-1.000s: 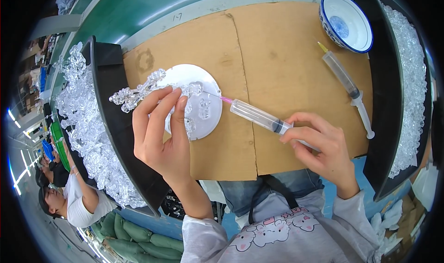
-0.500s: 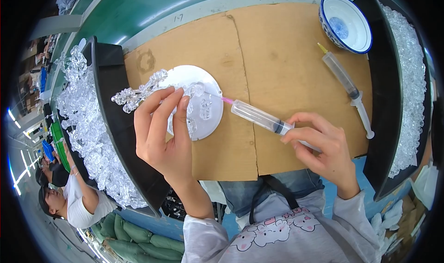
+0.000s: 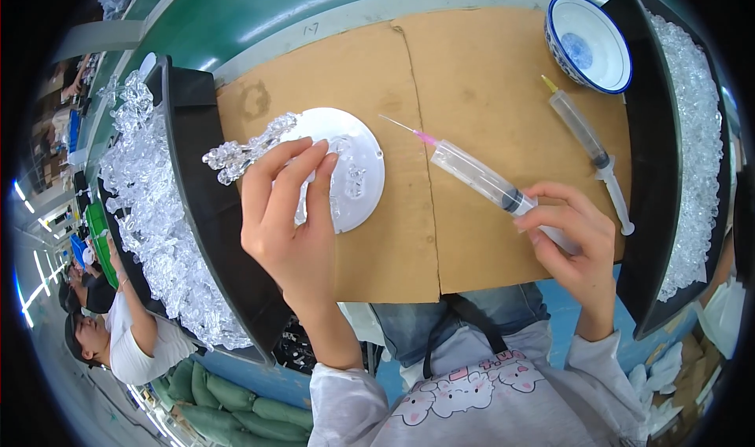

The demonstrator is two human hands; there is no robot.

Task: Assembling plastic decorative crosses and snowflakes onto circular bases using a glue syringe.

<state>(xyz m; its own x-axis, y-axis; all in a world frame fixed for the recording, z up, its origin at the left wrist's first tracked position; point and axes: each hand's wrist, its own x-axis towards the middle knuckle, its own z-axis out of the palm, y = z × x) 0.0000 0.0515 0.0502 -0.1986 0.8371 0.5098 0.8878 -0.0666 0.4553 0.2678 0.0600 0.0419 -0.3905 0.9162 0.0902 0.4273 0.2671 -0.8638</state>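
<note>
My right hand (image 3: 578, 235) is closed around the plunger end of a clear syringe (image 3: 474, 170) with a pink needle hub. Its thin needle points up and left, its tip just right of a round white plate (image 3: 363, 199) and touching nothing. Over that plate my left hand (image 3: 291, 211) pinches a clear plastic piece (image 3: 340, 144), partly hidden by the fingers. Several loose clear pieces lie on the plate. A cluster of clear faceted beads (image 3: 248, 148) sticks out beyond its left rim, behind my left fingers; I cannot see whether the hand touches it.
Cardboard (image 3: 487, 77) covers the bench. At left a black bin (image 3: 208, 180) is heaped with clear plastic parts (image 3: 165, 219); another black bin (image 3: 657, 211) of clear pieces stands at right. A blue-and-white bowl (image 3: 602, 46) and a second syringe (image 3: 582, 125) with a yellow tip are near it.
The syringe in my right hand has moved right and slightly up, its needle drawn away from the clear piece. My left hand has shifted slightly right, still pinching.
</note>
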